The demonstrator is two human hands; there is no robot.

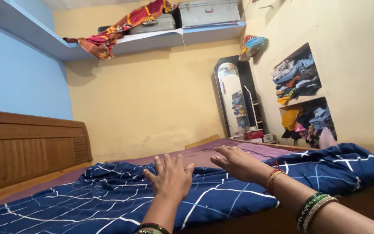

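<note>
A dark blue bedsheet (87, 203) with a white grid pattern lies rumpled across a bed. My left hand (169, 177) rests flat on it with fingers spread, holding nothing. My right hand (236, 162) hovers or presses at the sheet's far edge, fingers extended, palm down, over the purple mattress cover (204, 154). Bangles circle both wrists, with a red thread on the right one.
A wooden headboard (27, 149) stands at the left. A tall mirror stand (236, 99) is in the far corner. Wall niches (301, 97) on the right hold piled clothes. A high shelf carries metal trunks (208, 12) and a draped red cloth (117, 28).
</note>
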